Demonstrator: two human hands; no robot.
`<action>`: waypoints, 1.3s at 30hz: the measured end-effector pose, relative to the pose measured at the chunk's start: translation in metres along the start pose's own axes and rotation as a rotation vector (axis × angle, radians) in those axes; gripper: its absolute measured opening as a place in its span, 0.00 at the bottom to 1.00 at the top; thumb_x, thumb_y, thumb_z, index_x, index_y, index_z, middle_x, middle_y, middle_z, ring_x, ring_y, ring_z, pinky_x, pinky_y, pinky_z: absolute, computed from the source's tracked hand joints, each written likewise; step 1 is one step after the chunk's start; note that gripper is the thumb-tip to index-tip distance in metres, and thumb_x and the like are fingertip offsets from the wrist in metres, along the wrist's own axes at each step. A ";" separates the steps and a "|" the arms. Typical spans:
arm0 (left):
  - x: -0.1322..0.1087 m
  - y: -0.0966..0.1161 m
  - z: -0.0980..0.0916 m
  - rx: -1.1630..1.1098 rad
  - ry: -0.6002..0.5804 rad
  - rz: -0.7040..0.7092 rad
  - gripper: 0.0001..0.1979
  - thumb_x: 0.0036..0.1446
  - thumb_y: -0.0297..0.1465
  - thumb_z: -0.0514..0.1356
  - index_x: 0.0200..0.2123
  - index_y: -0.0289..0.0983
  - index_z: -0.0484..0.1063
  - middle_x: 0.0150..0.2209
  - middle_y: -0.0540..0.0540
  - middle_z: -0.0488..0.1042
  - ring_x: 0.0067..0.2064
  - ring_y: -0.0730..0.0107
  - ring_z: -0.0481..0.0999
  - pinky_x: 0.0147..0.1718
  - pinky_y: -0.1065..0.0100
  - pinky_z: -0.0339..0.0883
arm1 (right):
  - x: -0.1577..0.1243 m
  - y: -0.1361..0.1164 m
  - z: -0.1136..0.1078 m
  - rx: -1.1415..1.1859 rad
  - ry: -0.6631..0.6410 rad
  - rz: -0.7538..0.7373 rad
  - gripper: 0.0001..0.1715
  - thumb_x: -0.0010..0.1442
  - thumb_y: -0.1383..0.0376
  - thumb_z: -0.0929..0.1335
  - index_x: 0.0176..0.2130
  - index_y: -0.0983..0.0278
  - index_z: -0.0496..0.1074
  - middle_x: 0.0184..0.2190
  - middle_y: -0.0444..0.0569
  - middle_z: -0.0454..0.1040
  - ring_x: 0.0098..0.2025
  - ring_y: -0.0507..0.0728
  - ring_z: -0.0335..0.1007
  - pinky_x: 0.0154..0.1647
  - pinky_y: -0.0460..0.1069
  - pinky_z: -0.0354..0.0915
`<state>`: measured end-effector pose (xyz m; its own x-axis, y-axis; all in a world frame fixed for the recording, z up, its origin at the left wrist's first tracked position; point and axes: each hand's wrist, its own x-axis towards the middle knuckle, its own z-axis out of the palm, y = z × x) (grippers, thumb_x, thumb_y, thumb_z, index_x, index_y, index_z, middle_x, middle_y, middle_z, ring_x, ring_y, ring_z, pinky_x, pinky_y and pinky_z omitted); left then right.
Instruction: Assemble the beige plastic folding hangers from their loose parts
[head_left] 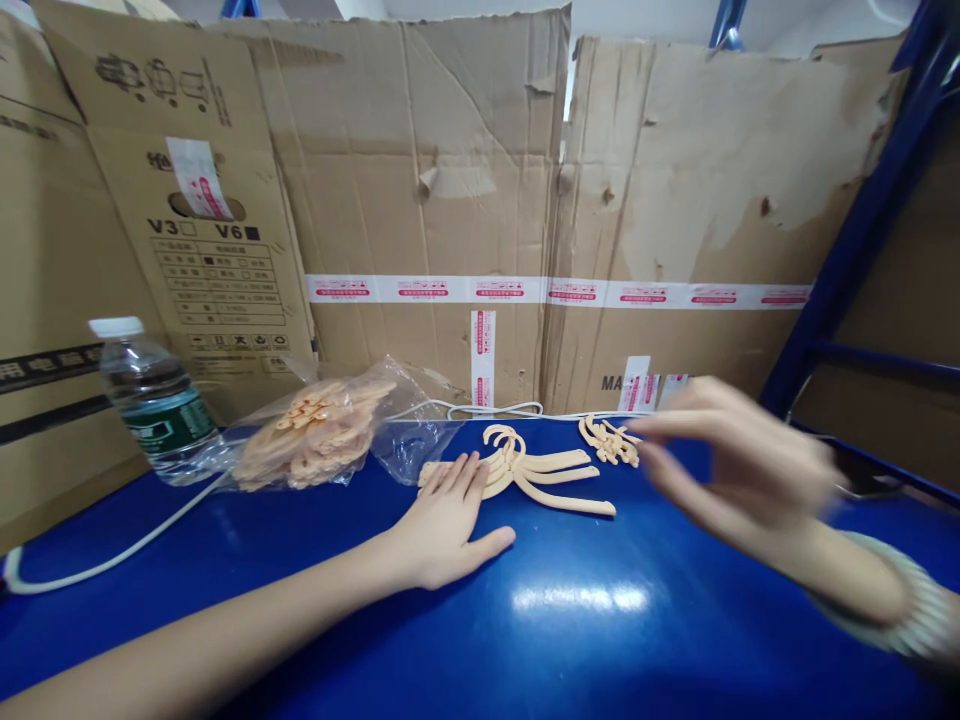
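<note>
My left hand [448,520] lies flat and open on the blue table [570,640], its fingertips resting on the near end of a fan of long curved beige plastic pieces [551,475]. My right hand [739,465] hovers above the table at the right, blurred by motion, fingers stretched out toward the left, and I see nothing in it. Just beyond its fingertips lies a small pile of short beige curved pieces [609,440].
A clear plastic bag [330,435] of more beige pieces lies left of the fan. A water bottle [154,400] stands at the far left, with a white cable [112,555] running along the table. Cardboard sheets [450,200] wall the back; a blue rack frame [862,230] stands at right.
</note>
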<state>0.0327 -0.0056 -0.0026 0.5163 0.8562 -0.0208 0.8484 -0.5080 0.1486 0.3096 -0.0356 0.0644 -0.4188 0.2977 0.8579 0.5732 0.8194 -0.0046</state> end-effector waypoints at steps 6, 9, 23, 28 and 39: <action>0.011 -0.017 -0.002 0.008 0.013 0.024 0.46 0.61 0.57 0.40 0.68 0.26 0.41 0.69 0.31 0.37 0.69 0.47 0.36 0.65 0.46 0.37 | -0.028 0.045 0.062 0.000 -0.563 0.202 0.04 0.54 0.68 0.75 0.30 0.63 0.76 0.30 0.47 0.76 0.35 0.58 0.71 0.36 0.50 0.66; 0.015 -0.024 -0.001 0.018 0.016 0.034 0.46 0.61 0.58 0.40 0.68 0.27 0.41 0.69 0.32 0.37 0.69 0.47 0.37 0.65 0.45 0.38 | -0.040 0.057 0.076 -0.006 -0.518 0.235 0.04 0.55 0.71 0.73 0.29 0.64 0.76 0.28 0.48 0.76 0.34 0.58 0.72 0.36 0.51 0.66; 0.009 -0.024 -0.002 0.059 0.254 0.148 0.34 0.66 0.44 0.48 0.66 0.27 0.50 0.67 0.32 0.51 0.68 0.50 0.50 0.64 0.47 0.48 | -0.035 0.108 0.030 -0.191 -0.394 0.516 0.11 0.62 0.67 0.66 0.36 0.64 0.79 0.34 0.53 0.80 0.36 0.61 0.76 0.40 0.51 0.68; -0.007 -0.026 0.002 0.057 0.345 0.161 0.26 0.65 0.40 0.50 0.60 0.30 0.61 0.62 0.34 0.64 0.63 0.50 0.62 0.61 0.47 0.57 | -0.054 0.149 0.000 -0.298 -0.467 0.737 0.09 0.56 0.65 0.69 0.31 0.65 0.80 0.27 0.52 0.80 0.30 0.63 0.76 0.30 0.50 0.66; -0.004 -0.033 0.008 -0.100 0.433 0.212 0.14 0.65 0.28 0.50 0.50 0.35 0.70 0.47 0.39 0.73 0.51 0.56 0.72 0.52 0.52 0.67 | -0.079 0.166 0.017 -0.223 -0.443 0.950 0.08 0.50 0.61 0.71 0.26 0.64 0.77 0.26 0.51 0.77 0.29 0.61 0.74 0.26 0.49 0.62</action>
<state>0.0036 0.0070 -0.0149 0.5625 0.7059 0.4305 0.7032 -0.6823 0.1998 0.4262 0.0850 -0.0127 0.0740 0.9545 0.2888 0.8958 0.0636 -0.4398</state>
